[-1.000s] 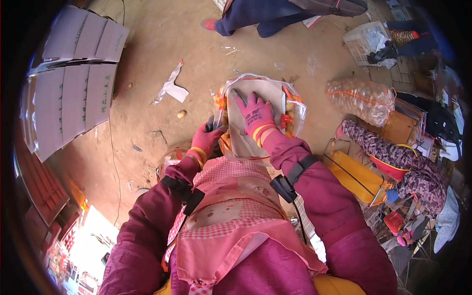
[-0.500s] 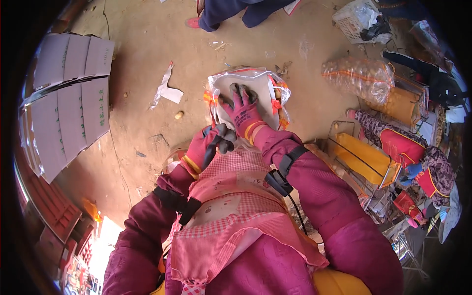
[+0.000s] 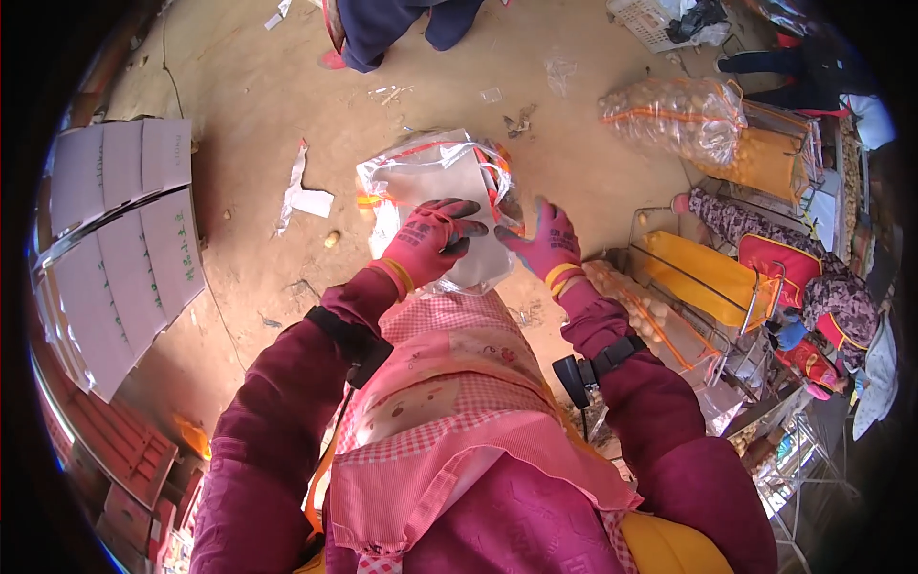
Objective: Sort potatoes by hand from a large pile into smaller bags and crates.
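In front of me stands a clear plastic bag (image 3: 383,226) with orange stripes, a pale flat sheet (image 3: 421,187) lying over its top. What is under the sheet is mostly hidden. My left hand (image 3: 432,239), in a red glove with dark fingertips, rests on the sheet's near part with its fingers apart. Just off the bag's right side is my right hand (image 3: 545,241), gloved the same way. Its thumb and fingers are spread, with nothing between them. The thumb is close to the bag's right edge; I cannot tell whether it touches.
Stacked cartons (image 3: 143,253) stand at left. A small potato-like lump (image 3: 332,239) and a white scrap (image 3: 304,199) lie on the floor. To the right are a filled clear bag (image 3: 669,113), a yellow sling on a metal frame (image 3: 703,273) and a seated person (image 3: 803,258). Another person's legs (image 3: 387,33) are ahead.
My left hand has risen from the bag's near left edge onto the sheet and opened. My right hand has left the sheet for the bag's right side. The view has shifted slightly.
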A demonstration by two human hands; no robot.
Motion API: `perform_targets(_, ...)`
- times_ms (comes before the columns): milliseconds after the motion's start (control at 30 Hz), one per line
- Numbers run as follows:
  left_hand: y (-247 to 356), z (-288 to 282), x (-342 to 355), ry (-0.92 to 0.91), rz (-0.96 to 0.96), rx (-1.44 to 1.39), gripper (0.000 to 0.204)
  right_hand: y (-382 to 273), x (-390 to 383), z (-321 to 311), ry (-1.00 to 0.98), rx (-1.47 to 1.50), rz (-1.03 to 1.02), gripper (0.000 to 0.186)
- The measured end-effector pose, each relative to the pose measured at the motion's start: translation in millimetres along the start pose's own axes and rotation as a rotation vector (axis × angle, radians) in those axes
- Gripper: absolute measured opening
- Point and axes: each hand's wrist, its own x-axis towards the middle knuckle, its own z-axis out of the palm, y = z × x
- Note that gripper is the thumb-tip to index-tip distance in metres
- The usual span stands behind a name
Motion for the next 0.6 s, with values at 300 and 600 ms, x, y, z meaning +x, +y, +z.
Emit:
perform_targets(300, -26, 71, 14, -0.110, 0.162, 0.421, 0.056, 81, -20, 8, -0.551, 0.264, 0.270, 0.052)
perform_targets(600, -1, 79, 20, -0.129, -0.065, 0.485, 0.065, 48, 21, -20, -0.833, 0.780, -0.020, 0.048)
